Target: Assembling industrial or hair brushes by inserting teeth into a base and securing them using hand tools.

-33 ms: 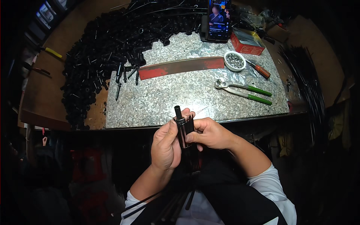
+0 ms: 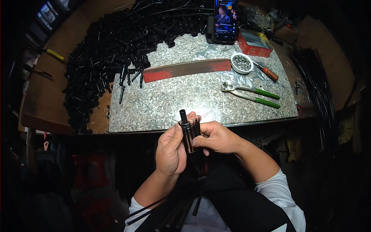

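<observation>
My left hand (image 2: 170, 150) is wrapped around what looks like an umbrella frame (image 2: 188, 135), a black tube with thin black ribs around it. The tube's round end (image 2: 182, 115) sticks up above my fingers. From the right, my right hand (image 2: 216, 138) pinches the ribs between thumb and fingers, partly hiding them. Hooked rib tips stand up beside the tube. The frame's lower part runs down toward my lap, where several dark rods (image 2: 181, 210) fan out, some of them blurred. A thin wire (image 2: 208, 113) shows just beyond my fingertips.
On the speckled stone slab (image 2: 174, 92) lie a worn red strip (image 2: 187, 70), green-handled pincers (image 2: 251, 94), a white bowl (image 2: 242, 63) of small metal pieces and an orange-handled screwdriver (image 2: 267, 72). Behind stand a phone (image 2: 225, 23) and a red box (image 2: 255, 44). Black parts (image 2: 108, 50) are heaped left.
</observation>
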`<state>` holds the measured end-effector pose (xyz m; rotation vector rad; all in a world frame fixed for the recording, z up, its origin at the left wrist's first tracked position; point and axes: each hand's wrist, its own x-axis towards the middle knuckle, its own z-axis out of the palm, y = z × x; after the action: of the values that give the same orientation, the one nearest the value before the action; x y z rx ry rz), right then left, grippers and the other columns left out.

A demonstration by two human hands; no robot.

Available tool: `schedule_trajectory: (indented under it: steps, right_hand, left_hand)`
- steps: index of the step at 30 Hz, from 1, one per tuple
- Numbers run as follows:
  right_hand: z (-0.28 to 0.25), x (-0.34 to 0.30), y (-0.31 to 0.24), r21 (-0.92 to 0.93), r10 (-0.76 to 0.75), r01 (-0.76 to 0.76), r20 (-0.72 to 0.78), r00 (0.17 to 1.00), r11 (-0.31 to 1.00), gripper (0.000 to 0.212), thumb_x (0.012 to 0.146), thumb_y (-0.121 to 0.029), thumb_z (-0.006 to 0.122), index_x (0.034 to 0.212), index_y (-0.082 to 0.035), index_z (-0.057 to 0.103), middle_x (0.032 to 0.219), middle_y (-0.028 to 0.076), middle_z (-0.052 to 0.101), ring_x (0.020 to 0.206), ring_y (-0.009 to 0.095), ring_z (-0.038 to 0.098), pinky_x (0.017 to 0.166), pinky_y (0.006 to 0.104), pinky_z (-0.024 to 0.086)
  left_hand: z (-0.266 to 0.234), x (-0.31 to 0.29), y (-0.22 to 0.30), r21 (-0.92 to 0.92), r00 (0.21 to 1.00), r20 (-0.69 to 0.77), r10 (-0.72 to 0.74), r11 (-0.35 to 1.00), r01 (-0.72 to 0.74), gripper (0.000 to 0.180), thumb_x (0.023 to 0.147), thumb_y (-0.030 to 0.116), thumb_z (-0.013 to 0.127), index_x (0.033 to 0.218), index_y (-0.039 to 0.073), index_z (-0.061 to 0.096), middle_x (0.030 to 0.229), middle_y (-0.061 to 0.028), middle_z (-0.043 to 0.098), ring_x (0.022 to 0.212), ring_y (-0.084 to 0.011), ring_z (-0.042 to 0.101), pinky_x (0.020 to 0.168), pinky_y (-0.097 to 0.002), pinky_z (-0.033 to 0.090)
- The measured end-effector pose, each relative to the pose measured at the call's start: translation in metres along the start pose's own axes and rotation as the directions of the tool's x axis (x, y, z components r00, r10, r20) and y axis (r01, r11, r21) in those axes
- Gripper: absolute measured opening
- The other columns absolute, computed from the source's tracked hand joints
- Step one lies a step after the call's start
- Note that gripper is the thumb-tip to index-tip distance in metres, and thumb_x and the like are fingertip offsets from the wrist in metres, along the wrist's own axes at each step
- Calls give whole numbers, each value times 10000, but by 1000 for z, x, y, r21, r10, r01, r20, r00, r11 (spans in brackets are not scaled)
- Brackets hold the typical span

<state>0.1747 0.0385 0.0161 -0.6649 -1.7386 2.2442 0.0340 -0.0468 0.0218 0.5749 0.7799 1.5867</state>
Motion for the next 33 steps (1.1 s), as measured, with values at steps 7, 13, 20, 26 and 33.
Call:
schedule_trajectory:
  steps: [7,13,20,26,33]
  right_hand:
    - [-4,1,3,41,-37,36,15,999,998,237,899,-266,624,865,-32,603,696,-8,573,509,58,510,455,198,395]
    - [15,-3,-8,-32,-72,68,-141,987,997,221,927,-235,578,927,-15,594,741,-7,583,643,80,537,582,236,435]
    - [20,-16,-20,-389,-131,64,-148,980,919,280,966,-249,475,893,5,566,652,65,565,602,103,526,559,279,431]
    - [15,-19,-26,-496,-5,-42,-93,996,868,343,969,-266,467,834,20,597,601,86,525,535,165,516,533,309,419]
    - [-22,-29,-74,-881,97,39,96,991,471,229,845,-231,640,849,-3,655,763,188,638,729,343,629,667,399,482]
  left_hand:
    - [11,-2,-12,0,997,-38,65,998,-65,394,1009,218,365,1232,-77,501,1275,-192,513,1151,-236,522,961,-344,435]
    - [12,-1,-17,78,972,-182,150,987,-138,368,1002,222,385,1156,-75,539,1158,-183,593,1112,-232,552,1016,-356,374]
    - [12,-2,-8,-28,998,-20,53,998,-53,369,1011,213,370,1160,-71,553,1139,-156,605,1063,-182,567,978,-323,398]
    - [5,-1,-1,-23,994,106,-12,1000,15,301,1008,238,336,1117,-20,446,1116,-221,587,1107,-286,557,985,-384,413]
    - [-13,6,0,-343,941,312,-132,908,241,388,997,239,363,1278,-28,397,1040,-183,558,990,-285,570,886,-384,458]
